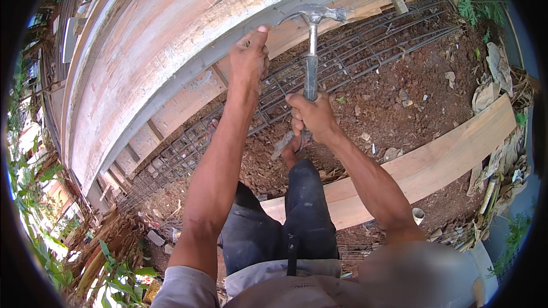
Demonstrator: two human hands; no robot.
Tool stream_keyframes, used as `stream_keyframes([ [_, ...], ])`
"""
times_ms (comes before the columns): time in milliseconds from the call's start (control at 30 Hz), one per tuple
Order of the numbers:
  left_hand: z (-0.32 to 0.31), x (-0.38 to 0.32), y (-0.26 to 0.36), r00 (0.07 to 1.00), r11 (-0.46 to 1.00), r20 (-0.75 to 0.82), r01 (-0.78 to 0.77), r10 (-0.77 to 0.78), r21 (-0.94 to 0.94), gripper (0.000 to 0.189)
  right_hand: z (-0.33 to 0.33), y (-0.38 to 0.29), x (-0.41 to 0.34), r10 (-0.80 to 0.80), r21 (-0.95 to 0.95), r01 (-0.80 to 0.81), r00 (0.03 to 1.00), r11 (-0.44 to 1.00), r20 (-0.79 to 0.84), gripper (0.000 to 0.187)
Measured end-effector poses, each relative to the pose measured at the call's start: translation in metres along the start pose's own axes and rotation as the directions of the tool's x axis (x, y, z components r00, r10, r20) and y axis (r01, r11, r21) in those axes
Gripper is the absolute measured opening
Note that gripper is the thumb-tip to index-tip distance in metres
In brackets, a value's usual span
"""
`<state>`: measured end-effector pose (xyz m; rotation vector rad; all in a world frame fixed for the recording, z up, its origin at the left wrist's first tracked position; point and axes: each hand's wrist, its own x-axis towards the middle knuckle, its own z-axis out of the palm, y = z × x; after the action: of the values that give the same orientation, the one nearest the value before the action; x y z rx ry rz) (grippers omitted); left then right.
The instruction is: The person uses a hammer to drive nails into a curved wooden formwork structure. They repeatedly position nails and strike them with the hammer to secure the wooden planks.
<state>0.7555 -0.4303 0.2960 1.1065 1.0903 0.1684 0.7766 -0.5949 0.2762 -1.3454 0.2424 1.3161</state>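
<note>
My right hand (314,115) grips the dark handle of a claw hammer (313,38). The steel head is up, its claw pointing left and its striking face right. My left hand (250,57) is curled, thumb uppermost, beside the grey edge (295,6) of a long wooden formwork panel (171,21). Between its thumb and fingers shows a small dark thing, too small to name. Nail-like points stick out along the grey edge farther right. From my view the hammer head overlaps this edge; whether they touch, I cannot tell.
A rebar cage (338,57) lies along the foot of the panel, above reddish soil (376,107). Short wooden battens (396,0) cross the lower board. Behind my legs runs a loose plank (445,154). Dry debris and a pipe end (418,214) lie to the right.
</note>
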Motion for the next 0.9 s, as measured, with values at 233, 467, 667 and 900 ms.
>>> stream_keyframes([
  [233,0.037,0.008,0.023,0.999,0.992,0.047,0.029,-0.023,-0.125,0.043,-0.138,-0.157,-0.024,0.002,-0.873,-0.082,0.996,0.481,-0.092,0.021],
  [467,0.045,-0.009,-0.028,0.991,0.985,-0.073,0.101,-0.112,-0.141,0.05,-0.128,-0.061,-0.075,0.175,-0.31,-0.209,0.975,0.927,-0.133,0.025],
  [667,0.04,-0.058,-0.078,0.977,0.955,0.094,0.208,-0.192,-0.212,0.051,-0.102,0.024,-0.113,0.374,-0.084,-0.371,0.927,0.925,0.021,0.027],
  [900,-0.01,-0.09,-0.13,0.974,0.973,-0.187,0.089,-0.13,-0.213,0.032,-0.05,0.087,-0.122,0.544,0.078,-0.565,0.817,0.821,0.19,0.022],
])
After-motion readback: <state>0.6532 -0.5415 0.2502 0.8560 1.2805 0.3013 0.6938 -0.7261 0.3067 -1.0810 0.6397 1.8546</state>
